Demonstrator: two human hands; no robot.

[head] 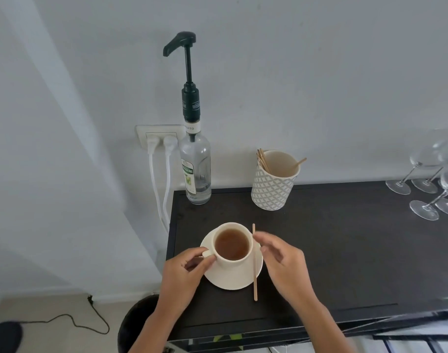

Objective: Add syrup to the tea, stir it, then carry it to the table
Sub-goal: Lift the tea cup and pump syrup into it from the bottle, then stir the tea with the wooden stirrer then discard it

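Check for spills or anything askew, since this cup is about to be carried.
No spill shows. The wooden stir stick lies loose across the saucer rim, overhanging beside the cup, and could slide off when carried.

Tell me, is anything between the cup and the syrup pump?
Nothing visible. The cup, held by the left hand, sits on its saucer, with bare tabletop up to the syrup bottle.
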